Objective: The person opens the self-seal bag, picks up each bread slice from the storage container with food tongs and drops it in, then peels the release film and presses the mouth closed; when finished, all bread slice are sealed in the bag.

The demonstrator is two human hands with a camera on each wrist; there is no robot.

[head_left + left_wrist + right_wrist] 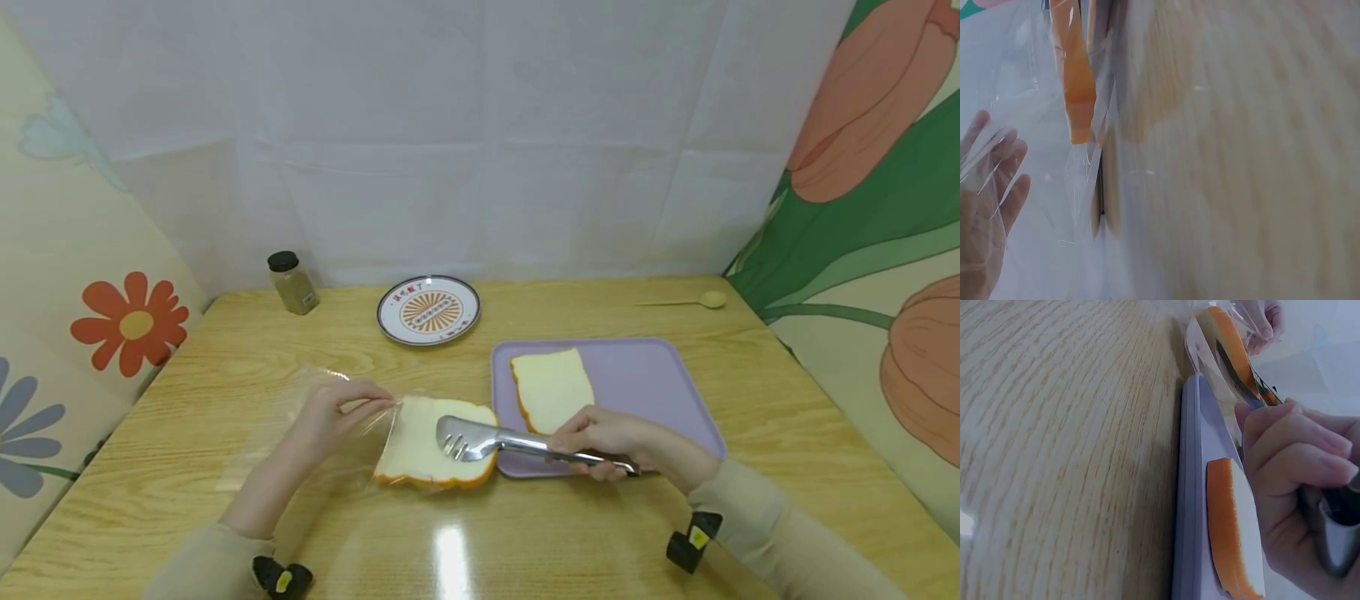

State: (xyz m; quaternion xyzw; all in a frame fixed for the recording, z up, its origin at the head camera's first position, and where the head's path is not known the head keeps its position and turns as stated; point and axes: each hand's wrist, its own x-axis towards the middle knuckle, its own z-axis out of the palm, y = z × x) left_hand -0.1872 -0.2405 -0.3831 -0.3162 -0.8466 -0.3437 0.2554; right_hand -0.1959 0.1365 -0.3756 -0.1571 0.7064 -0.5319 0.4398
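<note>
My right hand (603, 437) grips the metal tongs (517, 442) by the handle. Their slotted jaws clasp a bread slice (420, 442), one arm over its white face and the other beneath, as the right wrist view shows. With thumb and fingers my left hand (348, 408) pinches the mouth of a clear plastic bag (300, 392). The slice's left side overlaps the bag's opening, close beside those fingertips. In the left wrist view, film of the bag spreads in front of the hand and the slice's orange crust (1077, 94). Another bread slice (553, 387) lies on the purple tray (645, 392).
At the back stand a jar with a black lid (294, 283) on the left and a patterned plate (429, 310) in the middle. A pale yellow spoon (712, 299) lies at the back right. White cloth (450, 142) hangs behind the wooden table (570, 542).
</note>
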